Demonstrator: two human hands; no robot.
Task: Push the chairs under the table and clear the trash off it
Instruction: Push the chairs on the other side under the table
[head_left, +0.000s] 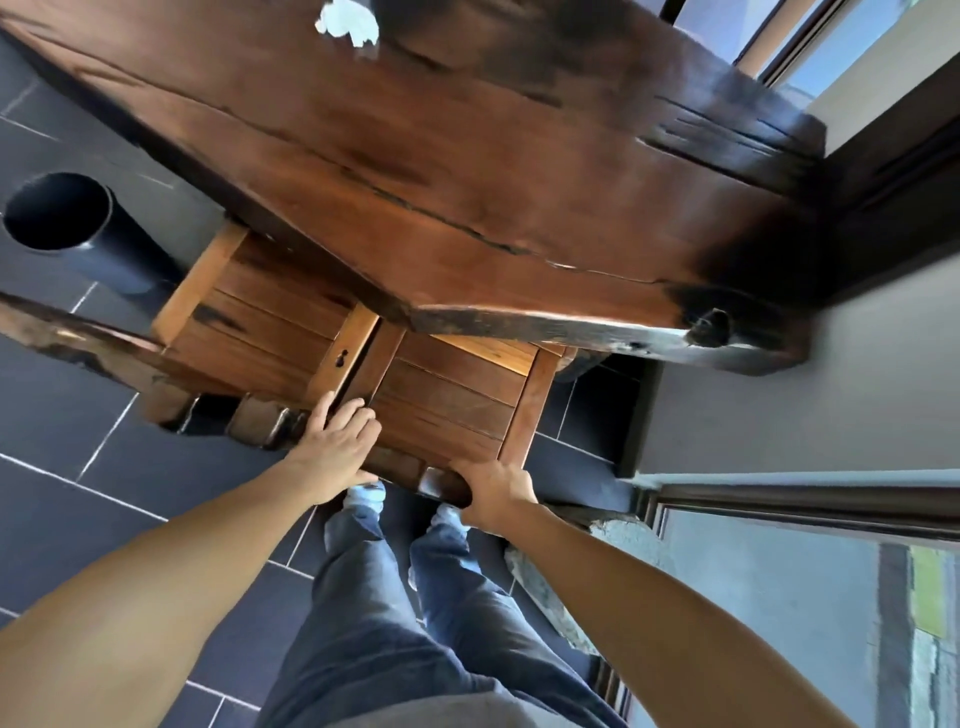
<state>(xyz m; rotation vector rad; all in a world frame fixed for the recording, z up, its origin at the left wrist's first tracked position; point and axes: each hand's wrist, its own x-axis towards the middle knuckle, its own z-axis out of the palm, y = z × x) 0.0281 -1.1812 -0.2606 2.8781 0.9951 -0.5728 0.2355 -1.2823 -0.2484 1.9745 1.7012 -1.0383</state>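
Solid-wood chair (452, 400), half under the worktop's (467, 182) near edge, looks heavy and rigid. Left hand (335, 447) presses flat on its seat; right hand (493, 493) grips its near rail, probably the sturdiest hold.

No readable text, labels, brands or numbers anywhere in view
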